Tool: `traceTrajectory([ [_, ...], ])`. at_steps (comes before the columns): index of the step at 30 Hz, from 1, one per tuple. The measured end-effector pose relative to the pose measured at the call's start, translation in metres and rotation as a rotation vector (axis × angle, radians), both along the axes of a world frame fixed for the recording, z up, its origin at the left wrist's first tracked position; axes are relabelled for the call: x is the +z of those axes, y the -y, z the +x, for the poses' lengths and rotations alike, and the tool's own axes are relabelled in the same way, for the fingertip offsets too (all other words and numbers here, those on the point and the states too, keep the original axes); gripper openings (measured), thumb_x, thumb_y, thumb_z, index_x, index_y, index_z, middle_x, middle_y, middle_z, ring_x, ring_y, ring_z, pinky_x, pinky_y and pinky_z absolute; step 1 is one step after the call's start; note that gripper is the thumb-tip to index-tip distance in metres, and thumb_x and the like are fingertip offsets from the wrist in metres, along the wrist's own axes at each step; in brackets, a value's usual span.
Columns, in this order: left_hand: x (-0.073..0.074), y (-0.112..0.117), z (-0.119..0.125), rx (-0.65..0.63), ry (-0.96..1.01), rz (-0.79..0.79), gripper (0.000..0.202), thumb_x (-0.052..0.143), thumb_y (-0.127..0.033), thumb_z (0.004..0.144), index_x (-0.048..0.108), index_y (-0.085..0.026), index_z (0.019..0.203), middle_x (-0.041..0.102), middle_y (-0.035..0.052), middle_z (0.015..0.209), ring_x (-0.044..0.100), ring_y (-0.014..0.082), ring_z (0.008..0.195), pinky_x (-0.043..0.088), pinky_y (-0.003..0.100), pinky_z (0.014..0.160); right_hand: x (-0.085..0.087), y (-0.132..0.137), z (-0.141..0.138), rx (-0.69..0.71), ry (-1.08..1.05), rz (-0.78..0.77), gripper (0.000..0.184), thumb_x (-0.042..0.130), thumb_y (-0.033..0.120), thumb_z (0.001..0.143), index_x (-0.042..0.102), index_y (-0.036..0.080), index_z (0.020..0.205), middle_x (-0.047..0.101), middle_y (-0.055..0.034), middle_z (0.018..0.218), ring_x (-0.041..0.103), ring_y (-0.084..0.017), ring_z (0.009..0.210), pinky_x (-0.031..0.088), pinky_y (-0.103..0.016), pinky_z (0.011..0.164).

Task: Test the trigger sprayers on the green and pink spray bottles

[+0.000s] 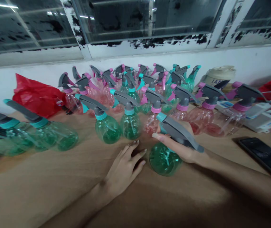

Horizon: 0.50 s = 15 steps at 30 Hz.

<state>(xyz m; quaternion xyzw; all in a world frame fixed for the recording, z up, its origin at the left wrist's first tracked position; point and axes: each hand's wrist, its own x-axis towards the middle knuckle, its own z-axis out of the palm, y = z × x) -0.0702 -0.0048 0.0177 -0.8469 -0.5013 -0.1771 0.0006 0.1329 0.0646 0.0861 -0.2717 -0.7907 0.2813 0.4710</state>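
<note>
My right hand [181,148] is wrapped round the neck of a green spray bottle [165,161] with a grey and teal trigger head, close to the tabletop. The bottle leans slightly, its nozzle pointing left and away from me. Left of it, my left hand [126,169] rests palm down on the table [83,193], fingers apart and holding nothing. Just beyond my left fingertips stands another green spray bottle [130,125], and a second green spray bottle [108,128] is beside that one. A pink spray bottle [151,122] stands behind the held bottle, partly hidden by it.
Several pink and green spray bottles crowd toward the wall [256,63]. More green bottles [65,137] stand at the left. A red plastic bag [35,96] lies at the back left. On the right are a phone [263,153], white adapters [259,115] and a pale jar [221,74].
</note>
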Motion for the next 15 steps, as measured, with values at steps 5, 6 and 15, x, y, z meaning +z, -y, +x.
traceTrajectory([
  [5,-0.0011,0.0000,-0.0002,-0.001,0.003,0.006,0.029,0.048,-0.026,0.096,0.056,-0.021,0.123,0.046,0.0103,0.136,0.047,0.0276,0.123,0.041,0.049,0.101,0.0029,0.0010,0.0011,0.030,0.013,-0.004,0.016,0.062,0.034,0.083,0.058,0.023,0.073,0.055,0.0052,0.063,0.048,-0.010,0.053,0.038,-0.028,0.054],
  [6,-0.0014,0.0000,-0.0002,0.000,0.006,0.009,0.029,0.048,-0.026,0.096,0.055,-0.021,0.124,0.046,0.0103,0.136,0.047,0.0273,0.122,0.041,0.049,0.102,0.0035,0.0008,0.0013,0.040,0.014,-0.013,0.015,0.062,0.035,0.084,0.058,0.023,0.074,0.055,0.0051,0.064,0.049,-0.010,0.054,0.039,-0.028,0.055],
  [15,0.0006,0.0002,0.0006,-0.006,-0.004,-0.026,0.032,0.050,-0.023,0.095,0.053,-0.020,0.127,0.046,0.0105,0.136,0.046,0.0267,0.123,0.040,0.048,0.103,-0.0015,-0.0009,0.0043,0.136,-0.003,-0.121,0.020,0.063,0.035,0.083,0.064,0.026,0.100,0.064,-0.0015,0.088,0.061,-0.019,0.079,0.049,-0.036,0.077],
])
